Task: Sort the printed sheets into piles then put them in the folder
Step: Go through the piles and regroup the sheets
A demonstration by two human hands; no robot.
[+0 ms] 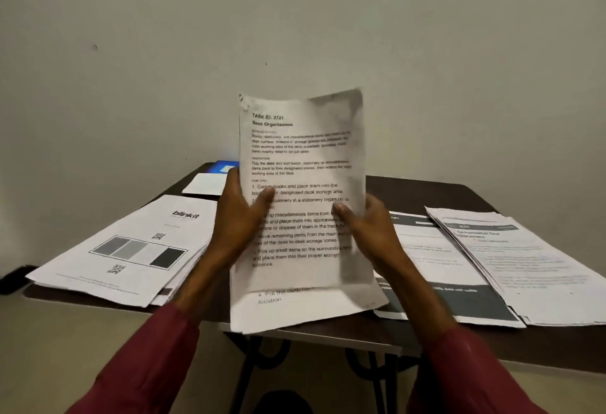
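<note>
- A pile [311, 310] is laid on the desk [426, 194] beneath the held sheet [301, 158].
- The held sheet is pinched upright at its edges by the left grip [237, 217] and the right grip [364, 230].
- The blue folder [224, 166] is seen behind the held sheet, leftward.

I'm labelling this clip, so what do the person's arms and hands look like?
The left sleeve and right sleeve are long, plain dark red fabric, stopping short of the wrists. The left hand and right hand are bare: no gloves, watch or rings visible.
</note>
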